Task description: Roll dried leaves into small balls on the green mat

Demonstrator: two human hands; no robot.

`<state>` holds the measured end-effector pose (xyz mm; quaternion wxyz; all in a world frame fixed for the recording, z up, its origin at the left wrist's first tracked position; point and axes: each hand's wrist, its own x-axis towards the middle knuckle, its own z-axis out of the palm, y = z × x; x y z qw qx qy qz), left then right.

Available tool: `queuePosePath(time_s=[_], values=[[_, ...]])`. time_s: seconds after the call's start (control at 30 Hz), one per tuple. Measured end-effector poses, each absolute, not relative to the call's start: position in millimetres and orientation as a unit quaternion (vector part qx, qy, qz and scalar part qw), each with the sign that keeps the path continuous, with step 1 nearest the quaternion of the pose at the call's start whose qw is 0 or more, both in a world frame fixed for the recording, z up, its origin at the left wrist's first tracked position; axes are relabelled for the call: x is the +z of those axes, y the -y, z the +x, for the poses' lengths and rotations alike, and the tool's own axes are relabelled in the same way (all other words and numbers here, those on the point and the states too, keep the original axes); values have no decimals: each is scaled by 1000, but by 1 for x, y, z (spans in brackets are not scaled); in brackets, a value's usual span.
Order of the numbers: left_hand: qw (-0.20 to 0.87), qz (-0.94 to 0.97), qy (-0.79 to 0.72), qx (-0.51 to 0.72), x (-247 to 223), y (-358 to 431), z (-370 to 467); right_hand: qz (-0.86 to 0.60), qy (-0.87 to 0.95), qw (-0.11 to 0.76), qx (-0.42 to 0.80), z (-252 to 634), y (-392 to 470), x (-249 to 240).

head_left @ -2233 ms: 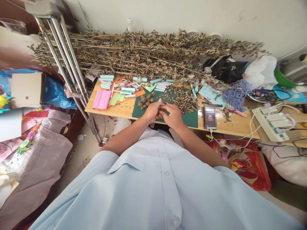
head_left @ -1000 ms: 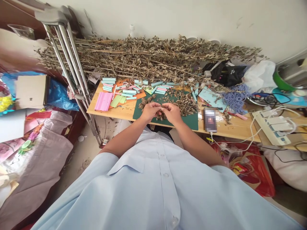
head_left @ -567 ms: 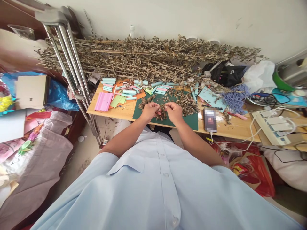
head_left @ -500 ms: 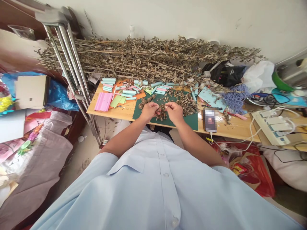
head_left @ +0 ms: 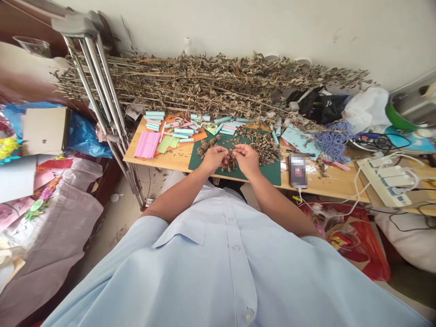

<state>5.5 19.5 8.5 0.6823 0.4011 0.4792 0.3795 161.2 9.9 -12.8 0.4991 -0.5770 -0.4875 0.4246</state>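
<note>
My left hand [head_left: 215, 159] and my right hand [head_left: 246, 160] are close together over a green cutting mat [head_left: 269, 175], fingers curled in a pinch. Between the fingertips is a bit of dried leaf, though its exact shape is too small to make out. Dried leaves [head_left: 269, 149] are heaped on the mat beside my right hand, with more crumbled pieces under my fingers. Several brown balls of rolled leaf [head_left: 203, 146] lie just beyond my left hand.
Bundles of dried stalks [head_left: 204, 81] line the wall. Rolled blue paper tubes [head_left: 182, 131] and pink paper [head_left: 147, 144] lie left on the table. Metal crutches [head_left: 102, 86] lean at the left. A phone [head_left: 298, 170], purple cord [head_left: 335, 141] and power strip [head_left: 384, 181] are on the right.
My left hand has moved slightly to the right, so the fingertips of both hands are a little closer together. The things on the table look the same.
</note>
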Motion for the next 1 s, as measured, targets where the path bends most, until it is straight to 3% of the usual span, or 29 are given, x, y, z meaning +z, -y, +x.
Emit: queuePosePath(time_s=[0.4,0.57,1.0], values=[[673,434,-467,376,10,-19,6,-591,557,477,336,161,-7,-13],[657,451,-478,370,13,-16,7,-600,566,448,345,163,-6,-13],[679,394,-485,386,9,-18,5,-579,533,473,395,162,-12,-23]])
